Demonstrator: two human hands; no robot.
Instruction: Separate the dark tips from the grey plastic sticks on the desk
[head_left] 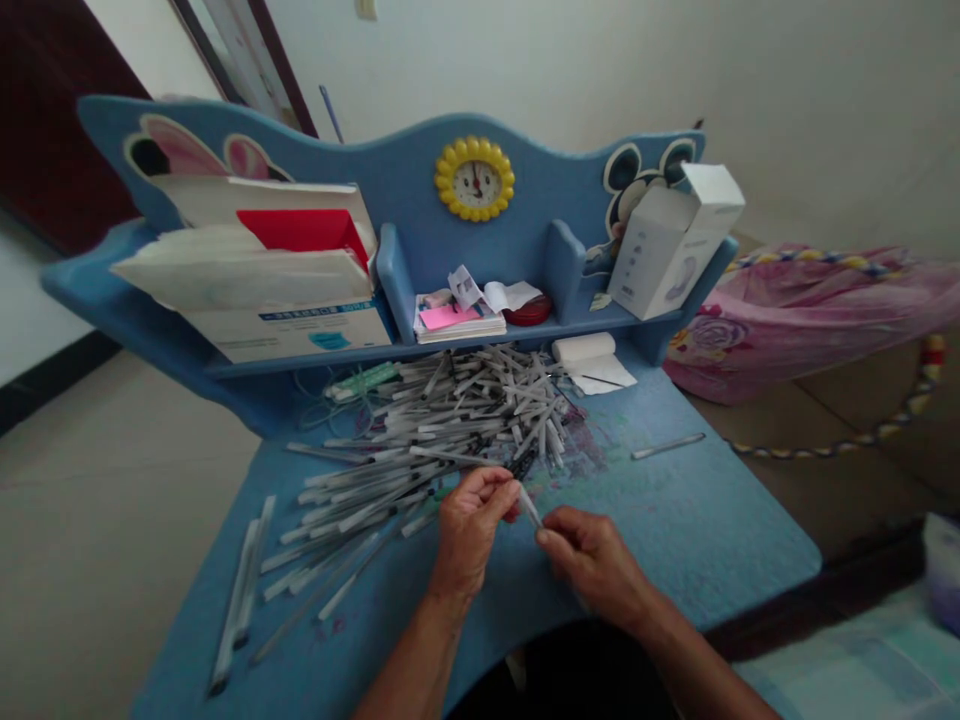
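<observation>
A translucent whitish pen (pixel 529 506) runs between my two hands above the blue desk. My left hand (pixel 474 515) is closed in a pinch at its upper end. My right hand (pixel 589 555) has thumb and fingers closed around its lower end, which they hide. Just beyond my left fingers lies a big heap of similar pens (pixel 480 400), clear-grey with some dark ends. More pens (pixel 360 500) spread leftward from the heap, roughly side by side. Another long pale pen (pixel 450 455) reaches to my left fingertips; whether they touch it I cannot tell.
Two or more pens (pixel 244 590) lie near the blue desk's (pixel 720 520) left edge, and a single pen (pixel 667 446) on the right. A paper roll (pixel 585 348) sits below the shelf. Boxes (pixel 315 325), papers (pixel 461 325) and a white carton (pixel 667 250) stand on the shelf.
</observation>
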